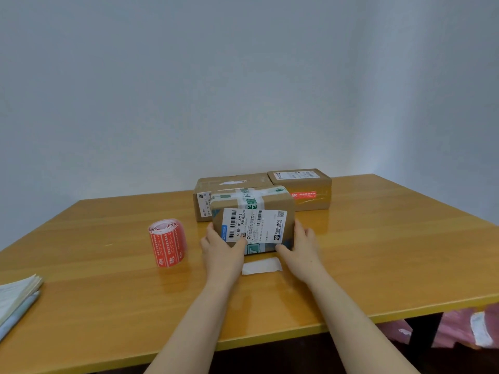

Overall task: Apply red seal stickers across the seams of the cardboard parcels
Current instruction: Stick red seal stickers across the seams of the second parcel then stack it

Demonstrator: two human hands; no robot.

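A cardboard parcel [270, 203] with a white shipping label and green-printed tape stands tilted on the wooden table [378, 252], label side toward me. My left hand [221, 248] grips its left lower corner, thumb on the label. My right hand [299, 245] grips its right lower corner. A roll of red seal stickers [168, 242] stands upright to the left of the parcel, apart from both hands. Behind it sit two more cardboard parcels: a plain parcel [232, 182] and a parcel [302, 186] bearing a red sticker [303, 195] on its front.
A white backing strip [261, 265] lies on the table between my wrists. A stack of papers [16, 298] sits at the left edge. Pink bags [459, 330] show below the table's right front edge. A wall stands close behind the parcels.
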